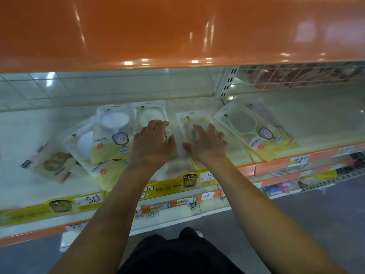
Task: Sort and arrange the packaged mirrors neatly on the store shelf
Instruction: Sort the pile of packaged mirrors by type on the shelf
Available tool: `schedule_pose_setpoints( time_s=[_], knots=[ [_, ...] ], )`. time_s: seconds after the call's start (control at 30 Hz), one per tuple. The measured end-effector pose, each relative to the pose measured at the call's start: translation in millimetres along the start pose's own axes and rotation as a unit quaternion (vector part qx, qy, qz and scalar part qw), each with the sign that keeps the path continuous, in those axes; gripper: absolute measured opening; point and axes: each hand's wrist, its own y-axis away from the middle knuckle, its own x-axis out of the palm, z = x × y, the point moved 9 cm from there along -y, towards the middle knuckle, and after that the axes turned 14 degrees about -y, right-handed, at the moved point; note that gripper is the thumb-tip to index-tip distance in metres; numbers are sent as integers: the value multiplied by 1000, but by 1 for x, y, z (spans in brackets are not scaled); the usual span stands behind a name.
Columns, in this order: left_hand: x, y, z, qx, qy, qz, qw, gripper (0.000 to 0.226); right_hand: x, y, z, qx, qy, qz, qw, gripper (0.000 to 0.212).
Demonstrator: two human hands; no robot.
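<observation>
The packaged mirrors lay flat on the pale store shelf [197, 103] across the middle of the frame, hang-hole ends toward the back wall and long axes running roughly front to back. The left hand [152, 142] rested on a yellow-edged pack [151, 113] at center, fingers curled down over its round mirror as if gripping it through the bag — the hold itself was partly hidden. The right hand [207, 143] lay just beside it with fingers spread and fairly straight, pressing flat on a yellow mirror pack [192, 120] tilted slightly left at its top. At center left, two white-mirror packs overlapped: the upper white-mirror pack [113, 131] nearly upright in the frame, the lower white-mirror pack [85, 147] leaning with its top toward the upper left. Further left lay a pink-edged pack [52, 163], blurred, its long axis slanting from lower right to upper left. To the right, a green-framed mirror pack [250, 129] sat diagonally — top at upper left, handle end toward the shelf's front edge — overlapping another pack beneath it. A wire basket [296, 76] at upper right held bagged goods too blurred to name.
</observation>
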Motion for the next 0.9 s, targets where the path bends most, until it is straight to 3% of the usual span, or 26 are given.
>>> schedule_pose_setpoints(
  time_s=[0.13,0.5,0.9],
  knots=[
    [-2,-1,-1,-6,3,-3,1000,42,0,-1,4,-8,16,8,1000,47],
    [-2,-2,0,0,3,3,1000,42,0,5,15,-18,-25,-11,999,40],
    [1,1,18,19,11,7,1000,40,1,19,27,-54,-81,-107,989,32]
  ],
)
